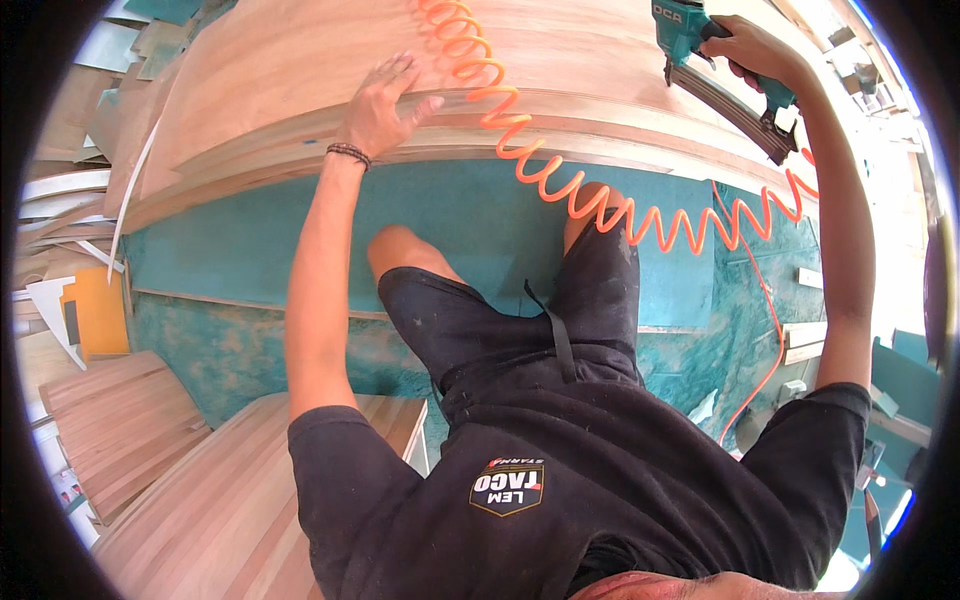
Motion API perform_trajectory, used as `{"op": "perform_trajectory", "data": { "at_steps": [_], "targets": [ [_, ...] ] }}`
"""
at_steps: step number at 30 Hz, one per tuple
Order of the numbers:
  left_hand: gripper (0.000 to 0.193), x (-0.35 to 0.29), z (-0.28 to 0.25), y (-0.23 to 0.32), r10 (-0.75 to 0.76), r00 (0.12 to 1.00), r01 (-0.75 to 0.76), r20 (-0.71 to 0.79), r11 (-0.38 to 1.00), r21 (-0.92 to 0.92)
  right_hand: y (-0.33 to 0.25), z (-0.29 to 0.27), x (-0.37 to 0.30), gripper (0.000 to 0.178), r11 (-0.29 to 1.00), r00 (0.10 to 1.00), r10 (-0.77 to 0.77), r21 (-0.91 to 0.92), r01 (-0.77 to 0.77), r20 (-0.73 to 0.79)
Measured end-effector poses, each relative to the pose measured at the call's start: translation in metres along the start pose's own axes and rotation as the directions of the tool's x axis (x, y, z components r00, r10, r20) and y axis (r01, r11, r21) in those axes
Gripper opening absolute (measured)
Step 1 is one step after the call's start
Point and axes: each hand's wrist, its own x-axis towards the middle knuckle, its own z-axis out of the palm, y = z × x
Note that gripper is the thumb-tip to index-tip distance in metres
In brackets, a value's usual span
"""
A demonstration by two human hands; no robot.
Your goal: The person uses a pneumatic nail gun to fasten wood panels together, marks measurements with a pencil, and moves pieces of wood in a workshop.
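Pale wood across the top, basically a stack of big sheets (270, 80) with layered edges facing the body. Teal below that: one smooth panel (480, 200), then mottled flooring (250, 350). Pretty messy room too, with loose offcuts (65, 215) heaped along the left and more clutter (895, 385) down the right.

Okay, counting up. One teal and black nail gun (728, 107), upper right, tilted over the sheets. One orange coil hose (514, 153), sagging along the front of them. One thin red-orange line (779, 350), lower right. Two striped wood panels (230, 510), lower left, plus one yellow-orange board (98, 315) just above. Two grips: right grip (755, 45) clamped round the nail gun's handle, left grip (385, 105) with fingers apart, over the sheets near the front edge. Can't tell if actually pressing down. One dark bracelet (348, 153) on the left wrist.
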Motion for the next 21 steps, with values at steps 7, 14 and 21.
{"op": "perform_trajectory", "data": {
  "at_steps": [7, 14, 21],
  "targets": [
    [0.048, 0.095, -0.041, 0.091, -0.182, 0.981, 0.192, 0.061, 0.936, -0.294, -0.040, -0.021, -0.037, 0.027, 0.982, 0.981, 0.156, 0.089, -0.166, 0.112],
    [0.078, 0.125, 0.069, 0.111, -0.085, 0.845, 0.141, 0.528, 0.988, -0.066, -0.048, -0.022, -0.040, 0.028, 0.983, 0.982, 0.147, 0.096, -0.158, 0.121],
    [0.091, 0.042, 0.026, 0.062, -0.155, 0.923, 0.052, 0.352, 0.957, 0.285, -0.035, -0.021, -0.039, 0.028, 0.978, 0.983, 0.141, 0.139, -0.158, 0.118]
  ]
}}
